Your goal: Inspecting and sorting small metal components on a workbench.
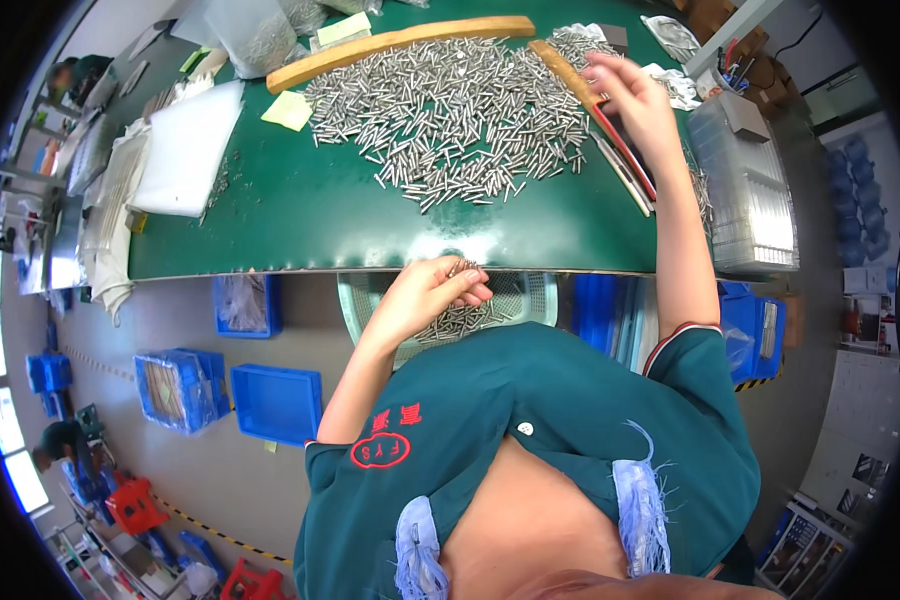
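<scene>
A broad heap of short silver metal pins is spread over the green tabletop. Just past the table's near edge, my left hand is curled round a small bunch of metal pins, some showing above its fingers. Beneath it is a pale green plastic basket with more pins in it. My right hand is raised at the heap's right side, fingers stretched and apart, with nothing visible in it. A wooden strip and a red-edged strip lie beside it.
A curved wooden bar borders the heap's far side. White foam sheet lies on the left, clear plastic boxes on the right. Yellow paper lies near the heap. Blue bins stand on the floor at left.
</scene>
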Demonstrator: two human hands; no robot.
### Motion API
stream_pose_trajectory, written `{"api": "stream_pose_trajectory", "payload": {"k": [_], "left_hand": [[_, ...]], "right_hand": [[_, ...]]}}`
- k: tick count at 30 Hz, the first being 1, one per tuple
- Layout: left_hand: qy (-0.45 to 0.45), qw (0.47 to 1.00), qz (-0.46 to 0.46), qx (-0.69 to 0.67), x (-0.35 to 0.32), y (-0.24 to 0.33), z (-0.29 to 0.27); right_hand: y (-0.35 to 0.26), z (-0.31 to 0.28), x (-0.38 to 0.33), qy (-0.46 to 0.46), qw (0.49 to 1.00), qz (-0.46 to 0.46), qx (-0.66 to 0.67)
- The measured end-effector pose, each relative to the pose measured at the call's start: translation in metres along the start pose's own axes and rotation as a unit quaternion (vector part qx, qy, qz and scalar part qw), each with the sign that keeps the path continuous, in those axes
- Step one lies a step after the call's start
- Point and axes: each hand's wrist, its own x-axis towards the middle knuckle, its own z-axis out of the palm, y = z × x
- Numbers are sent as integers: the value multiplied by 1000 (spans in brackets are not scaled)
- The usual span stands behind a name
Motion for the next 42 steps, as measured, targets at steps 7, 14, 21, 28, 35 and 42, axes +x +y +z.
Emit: {"api": "stream_pose_trajectory", "payload": {"k": [7,14,21,28,35,42], "left_hand": [[11,1000,23,-1,-1,11,0],[25,999,20,16,-4,9,2],[50,984,19,169,-6,18,4],[-29,998,26,-40,-11,15,-10],[290,944,159,-13,-18,0,-34],[399,861,182,256,-14,7,-38]], "right_hand": [[-32,78,-103,-272,961,35,44],[-24,100,-128,-278,960,27,23],[-24,114,-140,-250,966,-46,-40],[-5,113,-146,-187,734,404,512],[-2,109,-154,-203,691,428,546],[-13,101,-153,-320,846,275,326]]}}
